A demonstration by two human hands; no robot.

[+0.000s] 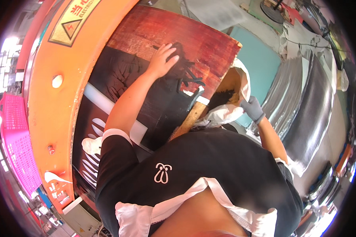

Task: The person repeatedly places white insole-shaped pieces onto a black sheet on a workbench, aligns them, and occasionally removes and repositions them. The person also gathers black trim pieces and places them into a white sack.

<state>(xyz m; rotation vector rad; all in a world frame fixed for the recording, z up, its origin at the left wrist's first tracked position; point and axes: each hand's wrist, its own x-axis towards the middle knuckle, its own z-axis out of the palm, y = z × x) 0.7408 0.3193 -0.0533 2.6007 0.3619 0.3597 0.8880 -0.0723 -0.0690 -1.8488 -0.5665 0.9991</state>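
My bare left hand (161,61) reaches over a red-brown wooden board (211,45) with its fingers spread. Under and beside those fingers lie dark scraps (190,73), some of them thin black strips; whether the palm touches them I cannot tell. My right hand (253,110) wears a grey glove and is closed on the rim of a white sack (222,115). The sack hangs open beside the board's edge, with dark pieces (224,98) inside. A black sheet (162,104) lies across the near part of the board, below my left forearm.
At the left rises an orange machine frame (47,114) with a warning label, and beyond it a pink plastic basket (21,144). Cut white leaf-shaped pieces (91,166) lie near my left elbow. Stacked shiny dark sheets (308,114) stand at the right.
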